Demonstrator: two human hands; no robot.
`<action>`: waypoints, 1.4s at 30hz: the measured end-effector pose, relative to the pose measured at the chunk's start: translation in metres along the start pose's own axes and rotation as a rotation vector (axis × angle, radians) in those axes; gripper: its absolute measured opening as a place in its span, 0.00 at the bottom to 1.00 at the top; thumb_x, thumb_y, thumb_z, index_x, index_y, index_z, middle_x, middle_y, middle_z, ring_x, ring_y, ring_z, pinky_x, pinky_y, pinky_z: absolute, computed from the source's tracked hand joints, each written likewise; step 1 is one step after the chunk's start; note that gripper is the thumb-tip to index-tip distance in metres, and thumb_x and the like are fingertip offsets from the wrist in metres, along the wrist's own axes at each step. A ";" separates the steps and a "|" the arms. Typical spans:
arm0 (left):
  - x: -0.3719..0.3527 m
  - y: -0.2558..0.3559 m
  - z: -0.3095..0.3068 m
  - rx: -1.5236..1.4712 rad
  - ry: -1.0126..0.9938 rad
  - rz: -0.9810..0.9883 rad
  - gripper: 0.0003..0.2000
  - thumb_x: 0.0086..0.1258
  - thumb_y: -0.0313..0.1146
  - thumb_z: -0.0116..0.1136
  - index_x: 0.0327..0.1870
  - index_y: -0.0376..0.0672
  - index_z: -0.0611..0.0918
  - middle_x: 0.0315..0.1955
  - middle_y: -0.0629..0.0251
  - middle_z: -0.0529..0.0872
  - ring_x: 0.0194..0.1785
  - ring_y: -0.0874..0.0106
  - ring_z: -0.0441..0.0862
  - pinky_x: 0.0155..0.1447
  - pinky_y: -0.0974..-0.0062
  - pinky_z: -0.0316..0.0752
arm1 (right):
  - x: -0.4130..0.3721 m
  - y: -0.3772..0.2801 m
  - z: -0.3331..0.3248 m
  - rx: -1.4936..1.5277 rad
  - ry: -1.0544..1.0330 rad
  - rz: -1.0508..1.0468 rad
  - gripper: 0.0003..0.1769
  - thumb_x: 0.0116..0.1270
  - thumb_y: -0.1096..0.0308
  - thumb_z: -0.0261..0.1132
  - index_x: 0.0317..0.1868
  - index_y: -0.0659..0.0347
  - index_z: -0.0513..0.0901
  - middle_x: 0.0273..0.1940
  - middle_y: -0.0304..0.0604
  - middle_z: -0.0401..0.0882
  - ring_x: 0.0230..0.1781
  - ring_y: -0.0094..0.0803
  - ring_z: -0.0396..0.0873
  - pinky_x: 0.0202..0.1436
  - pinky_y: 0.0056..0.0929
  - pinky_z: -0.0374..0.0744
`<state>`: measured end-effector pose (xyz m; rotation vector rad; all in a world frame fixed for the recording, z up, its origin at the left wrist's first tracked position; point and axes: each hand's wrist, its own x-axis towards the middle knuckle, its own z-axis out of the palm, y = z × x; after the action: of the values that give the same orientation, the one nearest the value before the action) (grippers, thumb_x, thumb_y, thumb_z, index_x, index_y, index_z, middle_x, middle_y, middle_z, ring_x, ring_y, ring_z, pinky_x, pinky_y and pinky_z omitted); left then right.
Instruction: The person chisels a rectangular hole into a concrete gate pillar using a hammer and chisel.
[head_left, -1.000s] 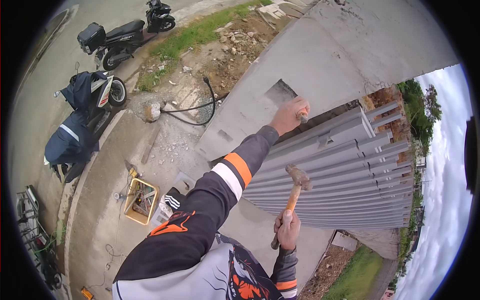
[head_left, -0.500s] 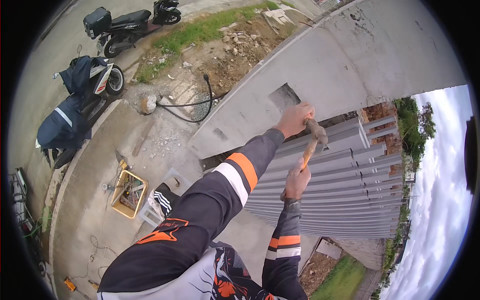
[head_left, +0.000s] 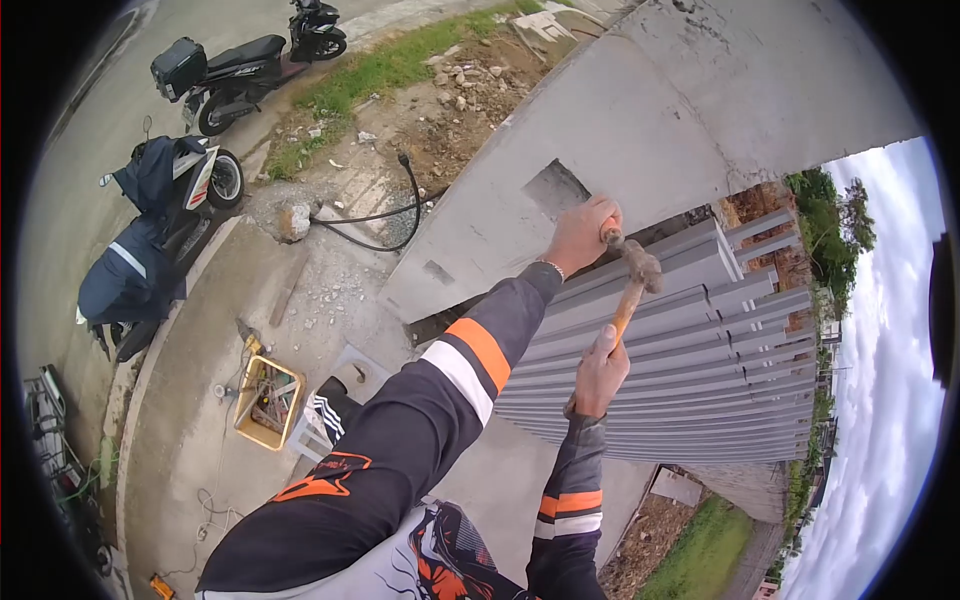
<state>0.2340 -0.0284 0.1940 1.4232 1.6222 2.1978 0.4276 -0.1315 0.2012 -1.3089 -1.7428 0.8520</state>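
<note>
My left hand [head_left: 582, 238] is closed around a chisel [head_left: 609, 230]; a bit of its orange grip shows, and its tip is hidden behind the fingers. Below it, my right hand [head_left: 600, 375] grips the wooden handle of a hammer [head_left: 629, 300]. The hammer's grey, worn head sits right at the chisel's near end. Both hands work against the grey concrete wall [head_left: 660, 120], close to its lower edge. A rectangular recess [head_left: 556, 189] is cut into the wall just above my left hand.
Grey ribbed panels [head_left: 660, 390] extend below the wall. A yellow crate [head_left: 270, 402] of tools stands on the concrete ground, beside a grey stool [head_left: 365, 372] with dark cloth on it. A black cable [head_left: 415, 205] loops near rubble. Motorcycles [head_left: 245, 80] are parked along the road.
The view has shifted slightly, so the crate and recess sit differently in it. Both hands keep their grips, and the hammer head stays close to the chisel's end.
</note>
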 end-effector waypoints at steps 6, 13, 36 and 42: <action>-0.077 0.008 -0.020 0.112 -0.176 0.126 0.11 0.57 0.23 0.66 0.36 0.48 0.76 0.38 0.67 0.80 0.45 0.59 0.81 0.49 0.61 0.74 | -0.084 0.041 -0.051 0.160 -0.019 0.047 0.32 0.83 0.40 0.56 0.27 0.57 0.69 0.19 0.30 0.63 0.16 0.17 0.62 0.18 0.22 0.60; -0.016 0.013 -0.018 -0.035 -0.094 0.090 0.11 0.58 0.21 0.63 0.36 0.46 0.76 0.38 0.64 0.81 0.44 0.55 0.81 0.45 0.61 0.75 | -0.125 0.058 -0.063 0.135 -0.090 0.160 0.33 0.82 0.36 0.55 0.29 0.58 0.70 0.19 0.30 0.63 0.15 0.18 0.62 0.17 0.22 0.61; 0.008 0.000 -0.018 -0.066 -0.101 -0.043 0.09 0.60 0.17 0.58 0.36 0.44 0.76 0.36 0.62 0.80 0.40 0.54 0.81 0.43 0.62 0.74 | -0.045 -0.074 -0.029 0.567 0.120 -0.469 0.40 0.75 0.21 0.47 0.29 0.55 0.65 0.19 0.33 0.59 0.18 0.21 0.64 0.20 0.23 0.64; -0.006 -0.005 -0.019 -0.099 -0.134 -0.017 0.08 0.60 0.20 0.60 0.36 0.44 0.77 0.36 0.63 0.82 0.41 0.54 0.83 0.43 0.59 0.76 | -0.004 0.009 0.014 -0.097 -0.026 -0.066 0.34 0.81 0.37 0.56 0.28 0.60 0.69 0.19 0.31 0.62 0.17 0.21 0.61 0.21 0.28 0.63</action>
<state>0.2221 -0.0433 0.1859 1.4880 1.4562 2.0919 0.4198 -0.1340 0.1861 -1.3006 -1.8574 0.7593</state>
